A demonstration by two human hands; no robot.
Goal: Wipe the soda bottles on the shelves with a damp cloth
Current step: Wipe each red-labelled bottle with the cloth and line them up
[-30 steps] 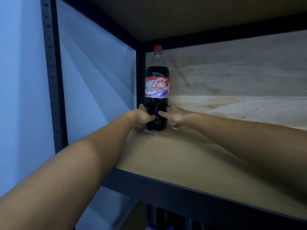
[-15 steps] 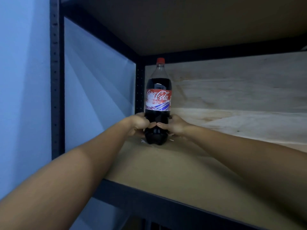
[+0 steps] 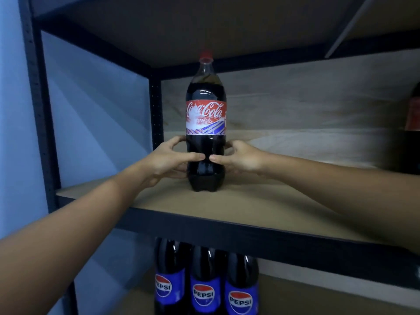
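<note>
On the shelf (image 3: 250, 205) stands the upright Coca-Cola bottle (image 3: 206, 123); left hand (image 3: 168, 159) and right hand (image 3: 241, 156) grip its lower body, thumbs in front.

a dark metal shelving unit (image 3: 43, 123) with perforated uprights stands against a pale bluish wall (image 3: 11, 110) on the left. its shelf board (image 3: 261, 208) is tan, edged by a dark front rail, and another board (image 3: 204, 26) roofs the bay from above. behind the unit runs a pale, wood-grained back panel (image 3: 306, 105). the light is dim and cool.
</note>
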